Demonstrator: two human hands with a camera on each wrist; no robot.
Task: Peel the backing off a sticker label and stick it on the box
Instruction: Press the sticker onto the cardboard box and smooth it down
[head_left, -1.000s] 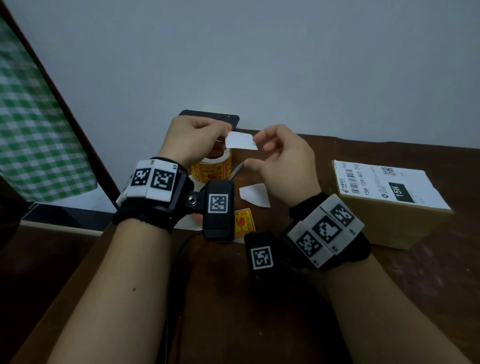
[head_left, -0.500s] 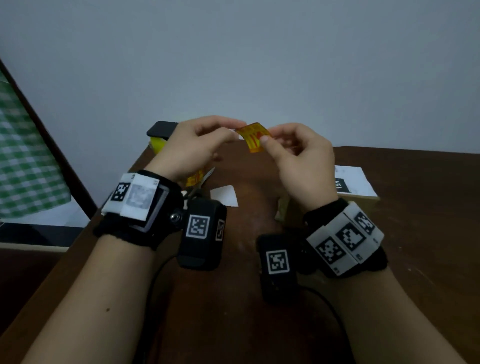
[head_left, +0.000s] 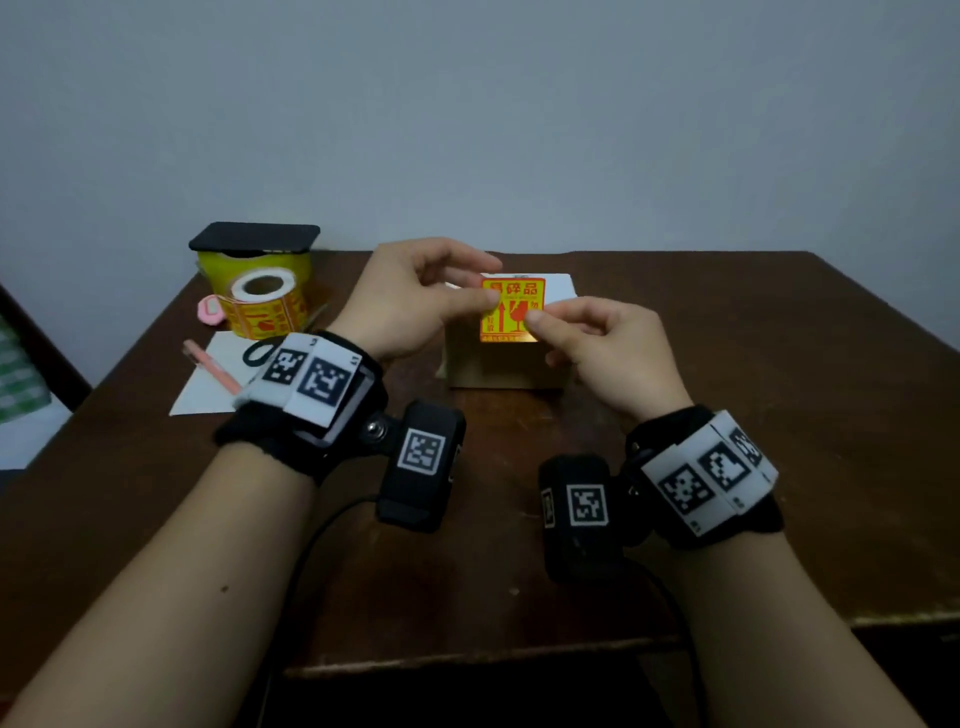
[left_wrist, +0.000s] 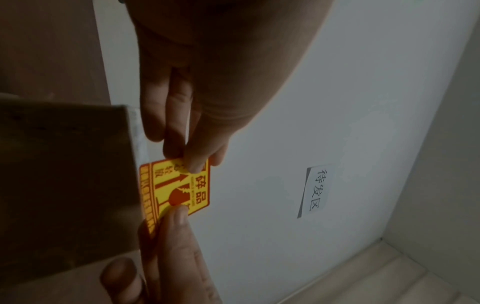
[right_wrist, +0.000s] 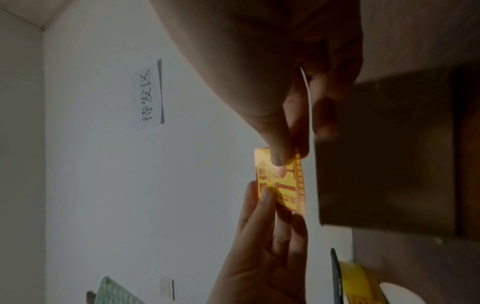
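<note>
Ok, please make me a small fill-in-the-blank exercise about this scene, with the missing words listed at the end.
1. The yellow fragile sticker is pinched by ____ hands, the left hand and the right hand.
2. The sticker is held in front of the cardboard ____.
3. The sticker roll lies to the ____ of the left hand.
4. A pink ____ lies on the white paper.

Missing words: both; box; left; pen

It looked like a small parcel-packing corner: a dark wooden table (head_left: 727, 415) against a bare wall, a roll of fragile-goods stickers (head_left: 262, 306) at ten o'clock, a cardboard box (head_left: 498, 364) at twelve, and a wall sign (left_wrist: 318, 190) in Chinese characters.
</note>
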